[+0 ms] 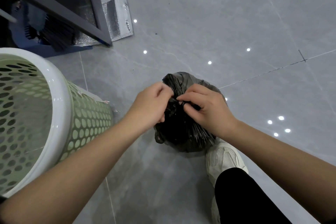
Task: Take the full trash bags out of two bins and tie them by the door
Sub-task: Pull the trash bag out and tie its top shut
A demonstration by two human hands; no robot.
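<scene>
Over the black trash bag point(181, 132) (on grey tile), left hand point(151, 107) and right hand point(209, 109) pinch its gathered neck.

Glossy grey tiled floor beside a dark metal frame.

The floor point(200, 14) is laid in large grey tiles with faint pale veining, and small round spots of light point(209, 62) are mirrored in it. A thin dark joint point(272, 71) runs across the tiles at the right. At the upper left stands a grey frame point(96, 5). A silvery foil sheet point(118, 18) lies at its foot, and behind it a black-bristled broom point(60, 36) sits with a blue dustpan point(23, 36).
</scene>
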